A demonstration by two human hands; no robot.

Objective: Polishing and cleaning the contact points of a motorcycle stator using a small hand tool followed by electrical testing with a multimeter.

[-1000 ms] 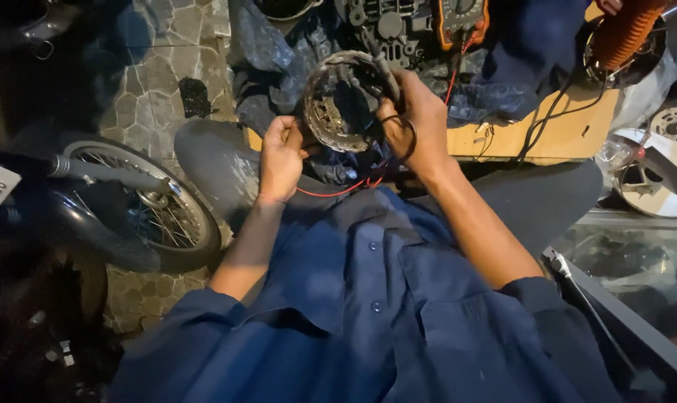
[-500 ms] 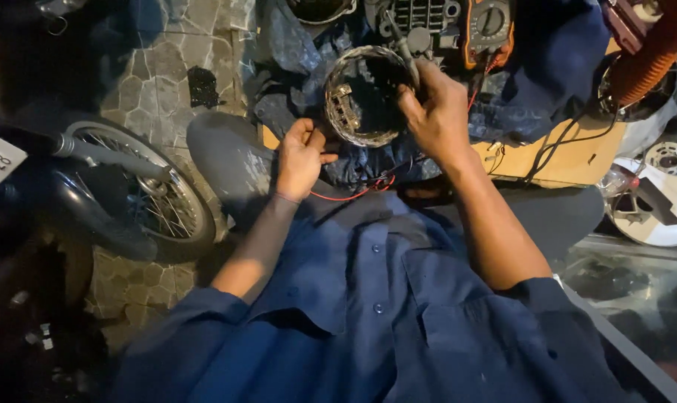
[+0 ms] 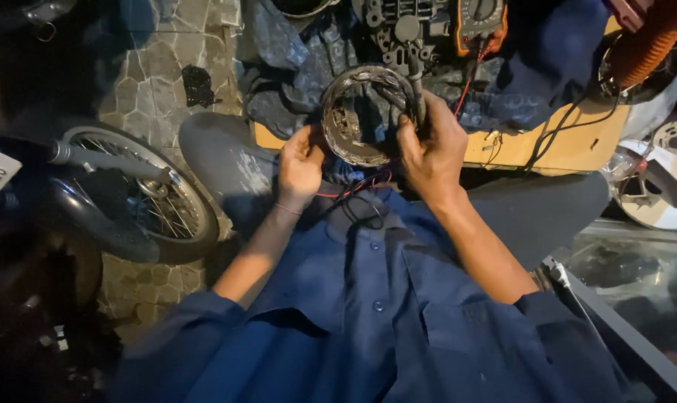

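A round metal ring part with windings, a stator (image 3: pixel 353 112), is held up in front of my chest. My left hand (image 3: pixel 301 166) grips its lower left rim. My right hand (image 3: pixel 430 153) clasps the right rim together with a grey sleeved cable (image 3: pixel 417 93) that rises above the fingers. Red and black wires (image 3: pixel 351 192) hang from the ring down onto my blue shirt. Both forearms are bare below rolled-up sleeves.
A spoked motorcycle wheel (image 3: pixel 140 198) stands at the left on a stone-paved floor (image 3: pixel 155 86). Ahead lie a wooden board (image 3: pixel 547 149), a dark cloth (image 3: pixel 293 52), an orange multimeter (image 3: pixel 480 19) and dark engine parts. An orange coiled spring (image 3: pixel 644 45) and a white round part (image 3: pixel 663 179) are at right.
The ring and both hands have stayed together while the view tilted. My right hand now sits lower on the ring's right side, with the grey cable showing above it.
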